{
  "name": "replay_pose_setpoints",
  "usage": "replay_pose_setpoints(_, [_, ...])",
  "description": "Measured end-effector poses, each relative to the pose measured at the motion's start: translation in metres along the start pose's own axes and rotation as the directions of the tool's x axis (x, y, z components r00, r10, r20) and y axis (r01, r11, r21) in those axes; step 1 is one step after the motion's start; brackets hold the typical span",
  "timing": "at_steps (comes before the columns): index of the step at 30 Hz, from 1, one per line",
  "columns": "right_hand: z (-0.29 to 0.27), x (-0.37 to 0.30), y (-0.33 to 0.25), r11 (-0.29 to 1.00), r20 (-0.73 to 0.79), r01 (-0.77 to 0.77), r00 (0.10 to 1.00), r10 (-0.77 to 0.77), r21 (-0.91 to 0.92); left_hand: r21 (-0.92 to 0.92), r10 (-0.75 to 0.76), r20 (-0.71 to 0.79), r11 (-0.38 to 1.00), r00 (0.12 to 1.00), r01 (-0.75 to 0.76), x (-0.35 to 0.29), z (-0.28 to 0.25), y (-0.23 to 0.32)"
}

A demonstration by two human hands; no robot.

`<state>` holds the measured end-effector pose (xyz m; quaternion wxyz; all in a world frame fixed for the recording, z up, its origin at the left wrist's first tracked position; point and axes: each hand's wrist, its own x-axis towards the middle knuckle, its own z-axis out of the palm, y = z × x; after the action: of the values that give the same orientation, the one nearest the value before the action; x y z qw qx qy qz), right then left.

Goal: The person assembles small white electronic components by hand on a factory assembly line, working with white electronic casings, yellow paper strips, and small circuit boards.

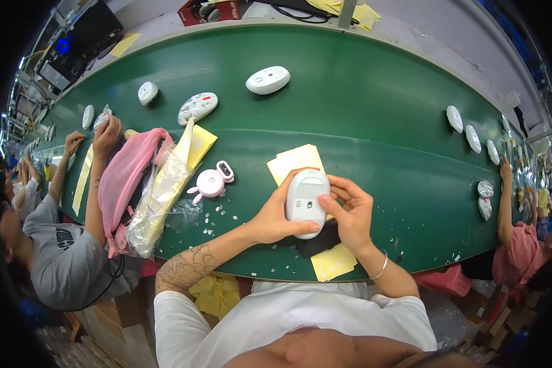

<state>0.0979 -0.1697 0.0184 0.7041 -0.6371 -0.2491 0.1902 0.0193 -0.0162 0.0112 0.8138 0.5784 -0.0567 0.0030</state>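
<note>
A white computer mouse (pixel 306 211) is held over the near edge of the green table, its underside turned up, with a sensor opening and a small switch showing. Around its left side wraps my left hand (pixel 268 218), the thumb lying along the lower edge. My right hand (pixel 354 216) grips the right side, its thumb pressed on the underside near the sensor opening. Beneath the hands lie yellow label sheets (pixel 334 264) and a black object (pixel 318 243), mostly hidden. Small white bits (pixel 210 232) are scattered on the table left of my left forearm.
Further mice (pixel 268 80) lie spread along the green table (pixel 349 92). To the left are a pink rabbit-eared gadget (pixel 210 183), a pink mesh bag (pixel 126 178) and clear plastic bags over yellow sheets (pixel 153 211). Co-workers sit left and right, their hands at the table.
</note>
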Motion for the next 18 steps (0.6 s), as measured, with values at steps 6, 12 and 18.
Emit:
replay_pose_setpoints(6, [-0.071, 0.088, 0.006, 0.995, -0.262, -0.093, 0.960, 0.097, 0.028, 0.075, 0.074, -0.050, 0.995, 0.996, -0.070, -0.007, 0.004, 0.005])
replay_pose_setpoints(12, [-0.191, 0.208, 0.041, 0.706, -0.375, -0.209, 0.923, -0.087, -0.677, 0.669, 0.357, 0.092, 0.670, 0.930, -0.323, -0.004, 0.005, 0.006])
replay_pose_setpoints(18, [-0.175, 0.226, 0.012, -0.064, -0.232, -0.231, 0.973, 0.001, -0.971, 0.800, 0.475, 0.240, 0.398, 0.847, -0.450, -0.007, 0.009, -0.002])
